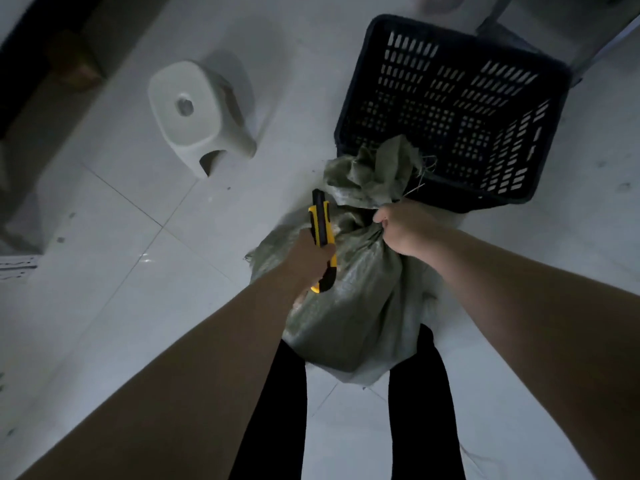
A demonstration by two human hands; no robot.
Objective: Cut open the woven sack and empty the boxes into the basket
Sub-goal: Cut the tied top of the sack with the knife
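Head cam: L hand (313, 256) fisted round yellow/black utility knife (321, 227), at sack neck. R hand (401, 232) clutches bunched neck of woven sack (360, 306), upright btwn legs, top against basket (464, 200) rim. Pale tiled floor (138, 271); white stool (197, 112) left.

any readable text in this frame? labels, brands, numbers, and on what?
None legible.
Utility knife: no brand or marking readable.
Woven sack: no print visible.
Basket: no label visible.
Stool: plain.
Brown object at upper left: too dark and blurred to read.
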